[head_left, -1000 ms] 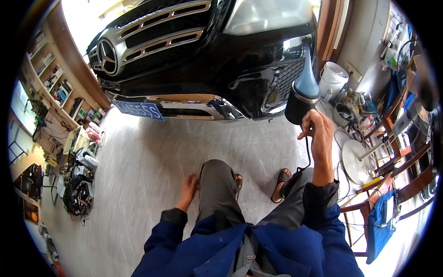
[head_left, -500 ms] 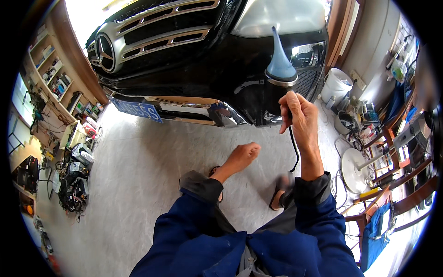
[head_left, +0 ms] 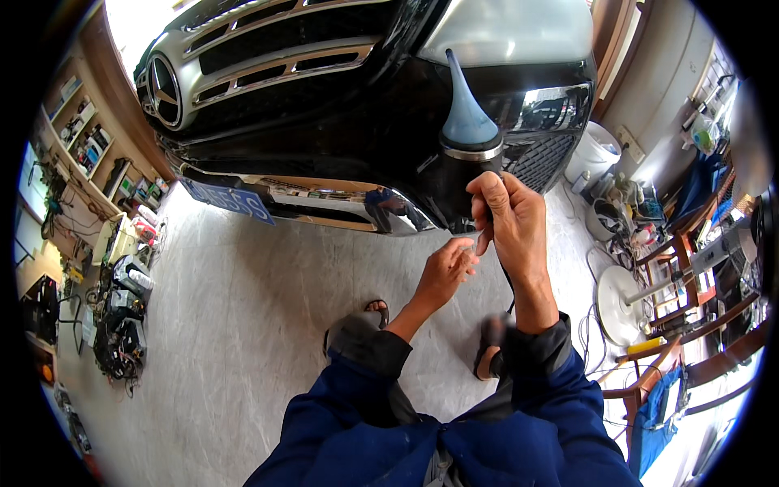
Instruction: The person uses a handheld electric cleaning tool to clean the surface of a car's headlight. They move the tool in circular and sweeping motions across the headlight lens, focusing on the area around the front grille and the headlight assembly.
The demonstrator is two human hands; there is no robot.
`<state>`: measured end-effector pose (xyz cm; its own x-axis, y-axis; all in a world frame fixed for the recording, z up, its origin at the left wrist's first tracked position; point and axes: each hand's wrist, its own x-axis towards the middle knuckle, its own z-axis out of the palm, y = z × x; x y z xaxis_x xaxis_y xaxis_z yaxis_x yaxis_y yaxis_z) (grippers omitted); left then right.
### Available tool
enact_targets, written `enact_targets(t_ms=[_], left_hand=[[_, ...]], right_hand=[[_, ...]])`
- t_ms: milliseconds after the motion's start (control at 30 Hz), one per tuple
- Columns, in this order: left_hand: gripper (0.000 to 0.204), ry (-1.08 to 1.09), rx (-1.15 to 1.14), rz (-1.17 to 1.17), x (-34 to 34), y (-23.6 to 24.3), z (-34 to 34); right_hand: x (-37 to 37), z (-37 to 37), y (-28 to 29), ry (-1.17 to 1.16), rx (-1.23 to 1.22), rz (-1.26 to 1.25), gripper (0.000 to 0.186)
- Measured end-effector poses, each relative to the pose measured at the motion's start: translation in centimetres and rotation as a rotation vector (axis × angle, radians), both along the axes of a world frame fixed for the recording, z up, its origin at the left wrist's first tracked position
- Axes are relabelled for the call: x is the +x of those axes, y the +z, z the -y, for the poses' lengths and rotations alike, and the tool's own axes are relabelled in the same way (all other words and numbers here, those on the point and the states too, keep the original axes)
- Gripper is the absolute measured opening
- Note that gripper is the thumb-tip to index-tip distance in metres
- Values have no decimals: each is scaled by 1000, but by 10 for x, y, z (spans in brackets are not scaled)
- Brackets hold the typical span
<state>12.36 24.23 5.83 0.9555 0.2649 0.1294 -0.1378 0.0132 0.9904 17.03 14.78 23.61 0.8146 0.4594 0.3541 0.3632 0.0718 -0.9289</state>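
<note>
My right hand (head_left: 516,223) is closed round the handle side of a black cup with a metal rim (head_left: 472,166). On top of the cup sits a translucent blue cone spout (head_left: 469,115), upright, its narrow tip overlapping the lower edge of a hazy headlight (head_left: 511,32); contact is hard to tell. A black cord (head_left: 509,288) hangs below the right hand. Just below the cup, my left hand (head_left: 442,272) has its fingers loosely bent and slightly apart, close to the right fingertips. Nothing shows in it.
The black car's bumper (head_left: 341,207) and grille (head_left: 284,57) fill the far side. Tools and parts (head_left: 126,316) lie along the left. A white bucket (head_left: 594,150), a round stand base (head_left: 621,304) and a wooden chair (head_left: 649,377) stand at right, with cables on the floor.
The cup with its spout has shifted left along the headlight in my right hand. My left hand has risen toward the right one, and its curled fingers have loosened.
</note>
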Motion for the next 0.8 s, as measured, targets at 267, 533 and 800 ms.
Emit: enact_targets(t_ms=[267, 533, 800], left_hand=[[42, 65, -38, 3, 3, 5, -9], [45, 80, -30, 40, 2, 2, -10], [49, 89, -111, 97, 1, 14, -6]], right_hand=[[0, -14, -3, 20, -19, -46, 36], [-3, -24, -1, 6, -39, -76, 37], [-5, -30, -2, -10, -53, -57, 37]])
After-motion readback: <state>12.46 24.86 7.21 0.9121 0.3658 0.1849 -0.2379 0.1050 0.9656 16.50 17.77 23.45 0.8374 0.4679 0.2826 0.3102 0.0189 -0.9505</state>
